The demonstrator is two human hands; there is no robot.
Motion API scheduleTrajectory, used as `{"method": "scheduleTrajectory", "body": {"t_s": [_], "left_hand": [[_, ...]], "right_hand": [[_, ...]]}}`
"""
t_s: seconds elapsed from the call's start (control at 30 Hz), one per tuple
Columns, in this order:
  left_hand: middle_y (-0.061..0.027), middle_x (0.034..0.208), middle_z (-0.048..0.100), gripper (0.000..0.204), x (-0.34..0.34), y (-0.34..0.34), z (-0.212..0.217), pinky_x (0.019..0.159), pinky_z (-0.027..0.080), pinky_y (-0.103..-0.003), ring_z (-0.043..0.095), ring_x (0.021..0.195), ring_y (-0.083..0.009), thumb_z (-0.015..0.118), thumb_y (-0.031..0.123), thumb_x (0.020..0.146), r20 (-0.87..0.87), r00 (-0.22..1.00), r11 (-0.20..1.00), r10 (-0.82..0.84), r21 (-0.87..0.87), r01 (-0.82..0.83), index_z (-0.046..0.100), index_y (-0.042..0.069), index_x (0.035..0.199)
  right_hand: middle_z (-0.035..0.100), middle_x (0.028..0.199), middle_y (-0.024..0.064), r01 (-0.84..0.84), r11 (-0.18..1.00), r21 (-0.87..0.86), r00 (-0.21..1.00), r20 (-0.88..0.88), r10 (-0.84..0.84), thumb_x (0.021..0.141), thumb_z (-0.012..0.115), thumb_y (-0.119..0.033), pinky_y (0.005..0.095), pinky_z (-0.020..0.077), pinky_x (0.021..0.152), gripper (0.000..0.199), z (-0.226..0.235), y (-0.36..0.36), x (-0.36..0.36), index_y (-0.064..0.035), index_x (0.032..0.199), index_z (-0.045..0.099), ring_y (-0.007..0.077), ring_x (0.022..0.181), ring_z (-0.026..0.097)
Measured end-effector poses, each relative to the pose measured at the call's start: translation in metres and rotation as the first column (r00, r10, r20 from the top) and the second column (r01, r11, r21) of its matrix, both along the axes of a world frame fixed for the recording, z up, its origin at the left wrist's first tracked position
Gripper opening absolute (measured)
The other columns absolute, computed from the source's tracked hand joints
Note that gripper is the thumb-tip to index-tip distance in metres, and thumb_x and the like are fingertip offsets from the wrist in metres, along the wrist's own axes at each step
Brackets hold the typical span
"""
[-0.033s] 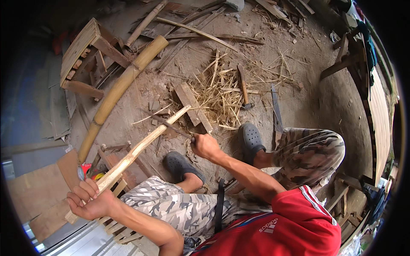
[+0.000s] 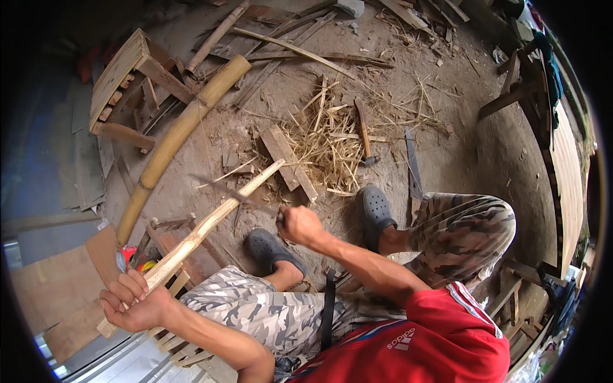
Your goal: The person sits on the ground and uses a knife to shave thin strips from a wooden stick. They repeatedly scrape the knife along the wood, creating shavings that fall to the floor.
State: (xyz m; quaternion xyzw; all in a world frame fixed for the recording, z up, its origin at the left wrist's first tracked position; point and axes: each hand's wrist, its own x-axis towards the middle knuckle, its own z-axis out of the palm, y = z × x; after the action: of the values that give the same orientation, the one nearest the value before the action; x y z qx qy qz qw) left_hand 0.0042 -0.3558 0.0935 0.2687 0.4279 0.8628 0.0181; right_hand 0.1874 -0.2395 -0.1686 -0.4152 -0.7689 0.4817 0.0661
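Gripping a pale strip (image 2: pixel 207 225) near its lower end with the left hand (image 2: pixel 135 300), wrapping the fingers fully around it. Slanting the strip up and to the right in front of the legs, toward the short planks (image 2: pixel 286 145) on the dirt floor; not telling contact from overlap there. Clenching the right hand (image 2: pixel 302 226) in a tight fist on the near end of a thin dark blade (image 2: pixel 257 203), hiding most of the handle. Crossing the strip with the blade along its upper half, blurring toward the tip; not telling touching from just clearing. Noting straw-coloured shavings (image 2: pixel 332 150) around the planks, plus a hammer (image 2: pixel 364 131) lying at their right side. Also noting a thick bamboo pole (image 2: pixel 167 145) lying left of the strip.
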Motion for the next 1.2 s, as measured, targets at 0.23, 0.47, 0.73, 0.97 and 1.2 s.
{"method": "scheduleTrajectory", "body": {"t_s": [0.23,0.47,0.73,0.97,1.2], "left_hand": [[0.0028,0.048,0.021,0.039,-0.014,0.004,-0.006,0.040,0.019,-0.025,0.018,0.038,-0.0097,0.046,0.026,0.095,0.042,0.994,0.995,0.098,-0.016,-0.097,0.028,0.019,0.062],[0.0029,0.048,0.021,0.039,-0.011,0.002,-0.006,0.040,0.020,-0.025,0.018,0.038,-0.0094,0.046,0.026,0.095,0.049,0.984,0.985,0.170,-0.038,-0.169,0.027,0.019,0.061],[0.0027,0.049,0.022,0.039,-0.001,0.008,-0.001,0.040,0.019,-0.025,0.018,0.039,-0.0094,0.047,0.025,0.096,-0.019,0.999,0.999,-0.030,0.011,0.030,0.028,0.019,0.062],[0.0023,0.049,0.022,0.039,0.006,0.023,0.006,0.040,0.018,-0.025,0.019,0.039,-0.0093,0.047,0.025,0.096,-0.022,0.999,0.999,0.045,-0.022,-0.045,0.028,0.018,0.062],[0.0024,0.048,0.021,0.039,0.007,0.037,0.009,0.038,0.018,-0.025,0.018,0.039,-0.0089,0.045,0.024,0.097,-0.022,0.998,0.998,-0.056,0.022,0.056,0.028,0.019,0.062]], "right_hand": [[0.066,0.071,0.0213,0.126,0.991,0.047,0.991,0.046,-0.128,0.083,0.060,-0.026,0.0520,0.0533,0.065,0.020,-0.083,0.014,0.017,-0.0061,0.085,0.064,0.0432,0.069,0.065],[0.063,0.064,0.0235,-0.034,0.989,0.145,0.998,-0.045,0.041,0.086,0.057,-0.025,0.0522,0.0535,0.060,0.022,-0.026,0.001,-0.001,-0.0037,0.085,0.061,0.0425,0.062,0.064],[0.066,0.071,0.0230,0.023,1.000,-0.011,0.991,0.128,-0.021,0.087,0.054,-0.028,0.0524,0.0547,0.067,0.025,-0.050,0.033,0.019,-0.0064,0.089,0.065,0.0417,0.068,0.067],[0.068,0.083,0.0269,0.189,0.974,-0.126,0.944,0.297,-0.145,0.087,0.058,-0.034,0.0490,0.0545,0.074,0.034,-0.128,0.055,0.041,-0.0022,0.091,0.070,0.0422,0.082,0.068],[0.070,0.093,0.0250,0.235,0.970,-0.070,0.888,0.421,-0.185,0.083,0.052,-0.020,0.0435,0.0565,0.077,0.030,-0.154,0.059,0.062,0.0028,0.088,0.071,0.0386,0.092,0.069]]}}
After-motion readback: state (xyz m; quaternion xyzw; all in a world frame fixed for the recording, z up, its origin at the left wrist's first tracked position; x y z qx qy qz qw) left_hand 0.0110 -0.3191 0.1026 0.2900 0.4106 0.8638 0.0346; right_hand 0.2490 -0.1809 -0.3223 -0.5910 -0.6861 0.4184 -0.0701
